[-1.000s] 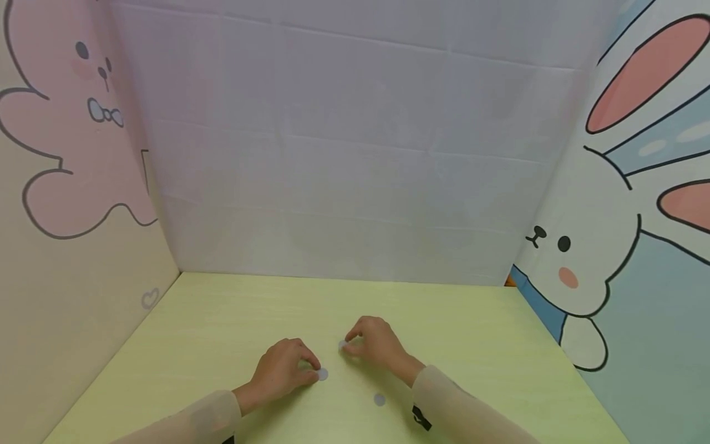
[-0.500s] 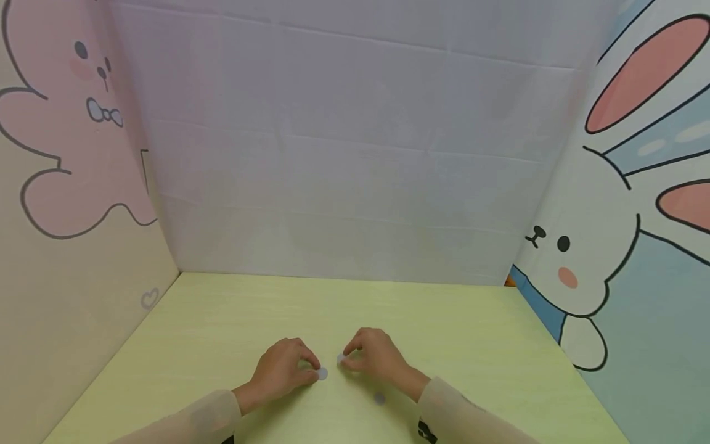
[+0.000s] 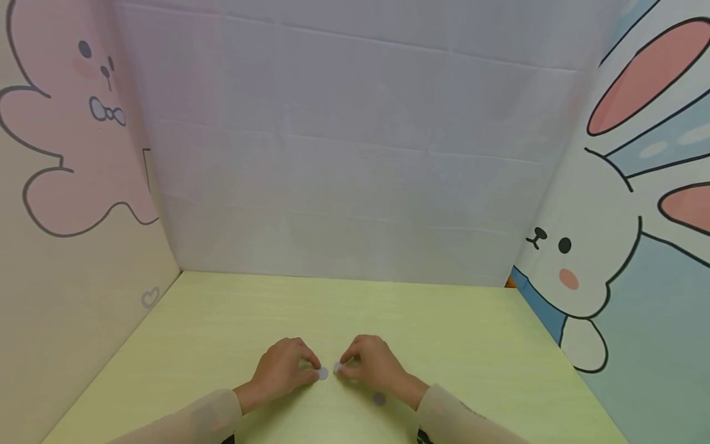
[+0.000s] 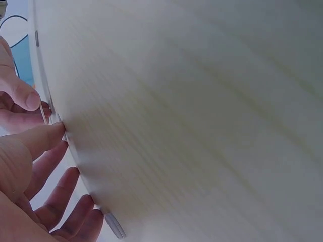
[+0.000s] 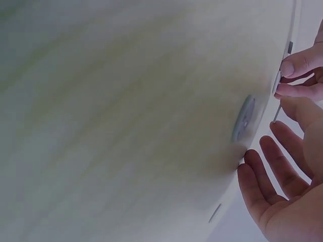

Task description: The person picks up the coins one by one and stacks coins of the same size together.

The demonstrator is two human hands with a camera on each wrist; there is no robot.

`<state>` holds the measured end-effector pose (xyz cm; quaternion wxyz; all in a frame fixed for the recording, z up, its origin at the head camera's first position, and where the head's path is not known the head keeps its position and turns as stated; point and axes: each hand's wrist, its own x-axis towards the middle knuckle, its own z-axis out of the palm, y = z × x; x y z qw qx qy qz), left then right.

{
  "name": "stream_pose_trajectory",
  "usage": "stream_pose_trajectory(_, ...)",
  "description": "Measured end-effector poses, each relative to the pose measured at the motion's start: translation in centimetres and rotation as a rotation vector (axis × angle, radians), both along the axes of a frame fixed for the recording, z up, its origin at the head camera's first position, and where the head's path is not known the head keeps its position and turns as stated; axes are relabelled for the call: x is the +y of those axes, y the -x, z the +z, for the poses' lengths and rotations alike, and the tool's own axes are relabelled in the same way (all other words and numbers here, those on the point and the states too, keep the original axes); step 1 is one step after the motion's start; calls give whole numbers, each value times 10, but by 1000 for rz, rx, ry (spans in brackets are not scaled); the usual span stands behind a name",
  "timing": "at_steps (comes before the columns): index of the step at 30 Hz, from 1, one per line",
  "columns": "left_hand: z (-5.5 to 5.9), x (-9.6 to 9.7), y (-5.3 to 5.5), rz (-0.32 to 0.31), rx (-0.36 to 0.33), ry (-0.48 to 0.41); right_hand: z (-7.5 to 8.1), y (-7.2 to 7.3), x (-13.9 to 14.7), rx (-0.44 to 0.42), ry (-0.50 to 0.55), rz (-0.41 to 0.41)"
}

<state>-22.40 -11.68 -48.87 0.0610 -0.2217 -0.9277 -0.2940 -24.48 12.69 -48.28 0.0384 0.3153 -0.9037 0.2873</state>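
Observation:
My left hand (image 3: 283,368) pinches a small pale grey disc (image 3: 323,374) between thumb and index finger, low over the table. Facing it, my right hand (image 3: 373,366) pinches a similar disc (image 3: 337,367) by its edge. A short gap separates the two discs in the head view. Another grey disc (image 3: 379,399) lies flat on the table below the right hand, and it shows larger in the right wrist view as a round disc (image 5: 245,119). By the left hand's little finger, the left wrist view shows a further disc (image 4: 115,226), which the head view hides.
The pale yellow-green table (image 3: 249,308) meets a white back sheet (image 3: 355,154). Side panels with a pink cartoon figure (image 3: 72,154) and a white rabbit (image 3: 588,259) stand left and right. A thin flat piece (image 5: 215,213) lies by the right hand's outer side.
My right hand has come towards me and slightly left with its disc, closing in on the left hand's disc. The left hand has stayed in place.

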Motion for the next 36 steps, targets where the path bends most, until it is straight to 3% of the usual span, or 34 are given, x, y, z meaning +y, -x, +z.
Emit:
stream_pose_trajectory(17, 1, -2, 0, -2, 39, 6, 0, -4, -16, 20, -62, -12)
stream_pose_trajectory(23, 0, -2, 0, -2, 30, 5, 1, -5, -22, 2, -65, -5)
stream_pose_trajectory(36, 0, -3, -1, 1, 31, 5, 0, -6, -27, 49, -81, 5)
